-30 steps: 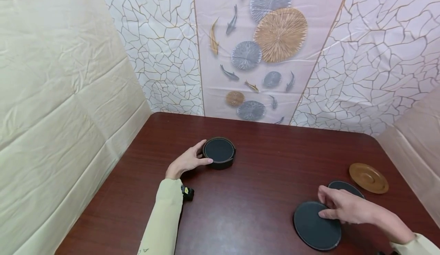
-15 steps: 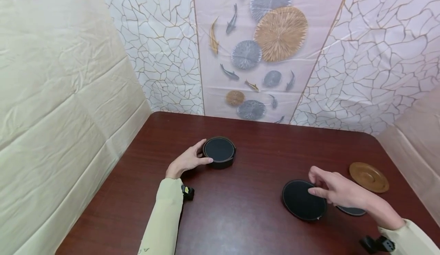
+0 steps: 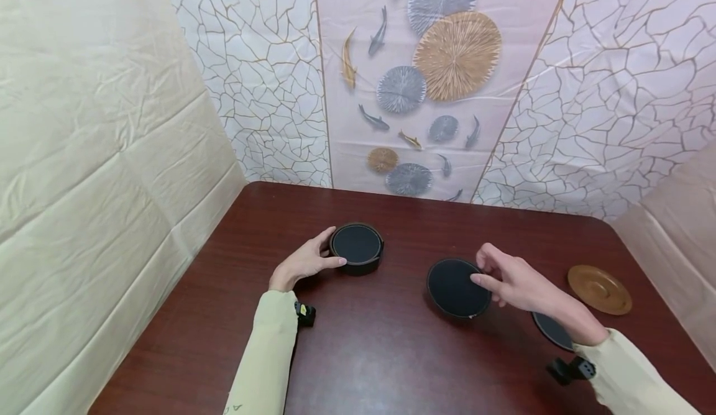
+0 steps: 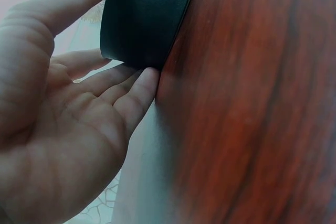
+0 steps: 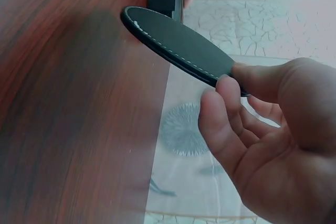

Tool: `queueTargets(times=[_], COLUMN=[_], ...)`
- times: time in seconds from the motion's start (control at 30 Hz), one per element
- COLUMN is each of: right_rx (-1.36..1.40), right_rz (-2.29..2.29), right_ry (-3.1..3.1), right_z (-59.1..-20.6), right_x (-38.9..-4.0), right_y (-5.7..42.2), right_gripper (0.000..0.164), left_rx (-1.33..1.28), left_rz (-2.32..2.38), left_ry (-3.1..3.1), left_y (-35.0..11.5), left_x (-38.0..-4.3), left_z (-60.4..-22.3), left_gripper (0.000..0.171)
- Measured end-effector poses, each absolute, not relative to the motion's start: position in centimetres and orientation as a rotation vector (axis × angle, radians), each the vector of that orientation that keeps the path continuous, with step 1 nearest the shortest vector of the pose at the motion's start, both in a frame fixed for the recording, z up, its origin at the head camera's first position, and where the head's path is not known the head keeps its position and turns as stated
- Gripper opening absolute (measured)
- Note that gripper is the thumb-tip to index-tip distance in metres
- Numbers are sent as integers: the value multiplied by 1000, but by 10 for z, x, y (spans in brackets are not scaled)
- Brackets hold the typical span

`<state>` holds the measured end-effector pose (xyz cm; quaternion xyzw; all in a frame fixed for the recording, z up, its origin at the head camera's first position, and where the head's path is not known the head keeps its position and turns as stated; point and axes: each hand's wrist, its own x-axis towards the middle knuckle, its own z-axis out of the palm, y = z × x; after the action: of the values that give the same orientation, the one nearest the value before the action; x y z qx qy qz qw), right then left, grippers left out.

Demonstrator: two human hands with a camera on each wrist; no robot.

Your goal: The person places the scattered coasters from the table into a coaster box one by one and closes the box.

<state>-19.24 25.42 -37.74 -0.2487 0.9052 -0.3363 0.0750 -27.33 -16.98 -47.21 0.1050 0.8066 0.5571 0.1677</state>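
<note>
A round black coaster holder (image 3: 359, 267) stands on the table left of centre, with a black coaster (image 3: 356, 243) lying inside its rim. My left hand (image 3: 306, 262) holds the holder from its left side, thumb at the front and fingers round the back; the left wrist view shows fingertips against the dark wall (image 4: 144, 19). My right hand (image 3: 517, 281) pinches another black coaster (image 3: 455, 287) by its right edge, above the table. Pale stitching runs along this coaster's rim (image 5: 178, 45) in the right wrist view, where it is tilted.
Another dark coaster (image 3: 550, 330) lies on the table, partly hidden under my right forearm. A brown round wooden dish (image 3: 600, 289) lies near the table's right edge. Cloth-covered walls (image 3: 140, 154) stand round the reddish-brown table (image 3: 358, 346).
My right hand has lifted the coaster and carried it leftward and farther back, toward the holder. The left hand and holder have stayed in place.
</note>
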Motion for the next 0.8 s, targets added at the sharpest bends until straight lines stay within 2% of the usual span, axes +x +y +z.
queueTargets(times=[0.8], right_rx=[-552], right_rz=[-1488], right_ry=[2763], right_z=[-396], right_x=[-241], right_y=[176], right_gripper=[25], left_rx=[318], left_rz=[1581], left_ry=[2303], left_y=[-172], left_x=[-273], left_z=[-474], left_gripper=[98])
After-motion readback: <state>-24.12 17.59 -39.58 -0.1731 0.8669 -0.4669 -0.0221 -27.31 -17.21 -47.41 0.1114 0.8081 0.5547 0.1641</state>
